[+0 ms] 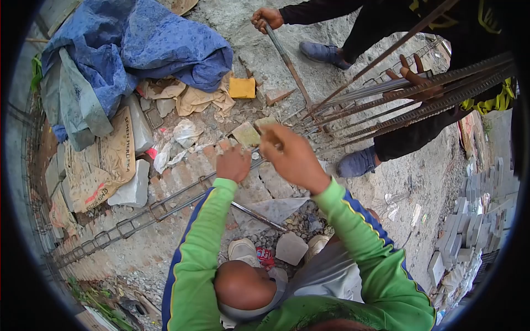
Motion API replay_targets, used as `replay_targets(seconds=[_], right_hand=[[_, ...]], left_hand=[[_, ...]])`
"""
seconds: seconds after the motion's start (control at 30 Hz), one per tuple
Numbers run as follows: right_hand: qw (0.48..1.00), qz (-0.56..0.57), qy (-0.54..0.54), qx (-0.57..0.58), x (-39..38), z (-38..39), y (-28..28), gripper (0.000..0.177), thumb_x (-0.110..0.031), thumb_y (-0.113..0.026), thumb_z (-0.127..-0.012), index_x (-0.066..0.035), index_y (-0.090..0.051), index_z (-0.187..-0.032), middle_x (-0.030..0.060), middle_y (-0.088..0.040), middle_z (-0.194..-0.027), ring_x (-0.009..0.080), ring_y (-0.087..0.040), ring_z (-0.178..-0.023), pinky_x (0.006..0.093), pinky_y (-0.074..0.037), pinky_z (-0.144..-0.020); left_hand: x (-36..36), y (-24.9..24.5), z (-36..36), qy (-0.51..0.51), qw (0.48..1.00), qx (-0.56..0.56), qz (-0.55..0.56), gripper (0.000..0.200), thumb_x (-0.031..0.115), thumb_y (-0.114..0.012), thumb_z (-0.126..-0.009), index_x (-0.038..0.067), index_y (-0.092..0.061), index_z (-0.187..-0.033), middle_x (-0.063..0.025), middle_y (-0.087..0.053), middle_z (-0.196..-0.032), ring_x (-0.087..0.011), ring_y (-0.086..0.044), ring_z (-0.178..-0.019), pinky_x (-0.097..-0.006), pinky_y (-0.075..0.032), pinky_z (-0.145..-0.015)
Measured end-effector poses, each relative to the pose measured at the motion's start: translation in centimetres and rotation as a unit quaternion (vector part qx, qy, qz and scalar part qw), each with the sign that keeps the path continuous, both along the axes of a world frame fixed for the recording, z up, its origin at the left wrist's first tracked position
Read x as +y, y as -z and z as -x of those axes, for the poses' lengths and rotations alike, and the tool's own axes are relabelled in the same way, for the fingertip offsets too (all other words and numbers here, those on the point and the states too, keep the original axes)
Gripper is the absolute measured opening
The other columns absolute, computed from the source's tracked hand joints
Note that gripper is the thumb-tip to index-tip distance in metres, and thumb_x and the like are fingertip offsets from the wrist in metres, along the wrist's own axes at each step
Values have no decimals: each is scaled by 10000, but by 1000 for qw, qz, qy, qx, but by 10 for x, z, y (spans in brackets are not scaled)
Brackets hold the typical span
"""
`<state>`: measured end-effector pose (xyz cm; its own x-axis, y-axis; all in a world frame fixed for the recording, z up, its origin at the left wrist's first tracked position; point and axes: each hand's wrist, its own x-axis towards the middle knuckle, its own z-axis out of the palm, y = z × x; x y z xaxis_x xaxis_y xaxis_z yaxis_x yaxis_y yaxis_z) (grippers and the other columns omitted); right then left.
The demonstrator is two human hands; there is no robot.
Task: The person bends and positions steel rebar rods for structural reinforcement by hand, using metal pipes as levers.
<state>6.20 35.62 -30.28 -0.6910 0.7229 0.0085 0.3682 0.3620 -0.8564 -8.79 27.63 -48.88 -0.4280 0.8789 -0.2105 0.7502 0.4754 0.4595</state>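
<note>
Left hand (233,164) over the rebar cage (149,208), perhaps steadying it, grip unclear | right hand (291,156) curled alongside, contents untellable | cage slants across bricks (175,175), seemingly for support

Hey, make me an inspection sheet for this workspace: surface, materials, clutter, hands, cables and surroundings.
Surface: rough, dusty ground with a strip of bricks.
Materials: rebar cage lying diagonally across the bricks; ribbed bars at the right.
Clutter: crumpled blue tarp, paper sacks, yellow block, red wrapper by the feet.
Hands: left hand at the cage, contact unclear; right hand with fingers curled, grip unclear.
Cables: nothing seen.
Surroundings: co-worker's hand gripping a metal rod; grey blocks piled at far right.
</note>
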Motion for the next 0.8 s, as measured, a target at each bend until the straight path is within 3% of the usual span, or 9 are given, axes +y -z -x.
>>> replay_targets(seconds=[0.03, 0.13, 0.37, 0.43, 0.5, 0.57, 0.63, 0.7, 0.8], right_hand=[[997, -30, 58, 31, 25, 31, 4, 383, -155, -663, -882, 16, -598, -1218, 214, -701, -1024, 380, -686, -962, 418, -539, -821], [971, -128, 201, 2, 131, 112, 35, 422, -165, -682, -834, 41, -605, -1194, 262, -687, -1074, 411, -673, -1030, 442, -525, -890], [881, -74, 403, -237, 276, 167, 111, 579, -219, -707, -781, 10, -563, -1292, 250, -637, -1267, 420, -618, -1176, 467, -487, -1021], [864, -177, 392, -262, 302, 172, 129, 520, -212, -699, -778, -1, -615, -1246, 229, -667, -1212, 395, -645, -1139, 471, -496, -1003], [911, -126, 281, -273, 344, 173, 133, 450, -247, -745, -747, -3, -696, -1122, 180, -722, -1006, 330, -703, -987, 460, -542, -900], [964, -35, 110, -238, 450, 177, 191, 467, -253, -757, -717, 15, -696, -1095, 227, -722, -1015, 406, -712, -901, 447, -570, -767], [992, 59, 104, -47, 426, 173, 162, 479, -316, -747, -717, 9, -715, -1068, 242, -724, -1007, 407, -705, -908, 440, -556, -786], [973, 199, 91, -76, 413, 167, 137, 271, -284, -768, -856, -130, -603, -705, -4, -532, -625, 130, -536, -565, 310, -473, -567], [975, 178, 122, -47, 398, 170, 131, 240, -244, -758, -839, -129, -588, -713, -16, -495, -631, 134, -477, -539, 326, -419, -536]], left_hand=[[10, -3, -8, 15, 999, -10, 48, 517, 472, -447, -994, 21, -624, -1175, -224, -710, -1024, -396, -681, -964, -516, -497, -888], [8, -5, -12, 2, 999, 0, 44, 548, 503, -414, -998, 30, -675, -1082, -191, -727, -858, -392, -707, -804, -515, -545, -773], [10, 3, -10, -16, 1000, -9, -1, 515, 473, -443, -990, 44, -719, -917, -203, -702, -739, -398, -695, -689, -520, -547, -673], [13, 2, -7, -12, 1000, -8, 6, 510, 470, -448, -987, 44, -719, -912, -201, -701, -734, -395, -696, -690, -514, -547, -657], [13, 3, -6, -3, 1000, -15, 19, 505, 468, -454, -984, 45, -719, -907, -200, -699, -728, -393, -696, -691, -509, -547, -641], [14, 5, -6, -15, 1000, -20, -3, 498, 466, -468, -978, 48, -722, -879, -197, -695, -720, -384, -692, -675, -503, -544, -613], [15, 3, -4, -19, 999, -37, 19, 498, 466, -473, -976, 50, -724, -862, -193, -694, -719, -379, -690, -676, -501, -545, -623], [17, 1, -4, -25, 997, -58, 34, 499, 466, -478, -973, 52, -726, -846, -189, -693, -718, -374, -689, -677, -499, -545, -632], [21, -1, 4, -29, 993, -95, 66, 538, 500, -451, -981, 48, -728, -888, -191, -730, -815, -384, -718, -762, -513, -566, -706]])
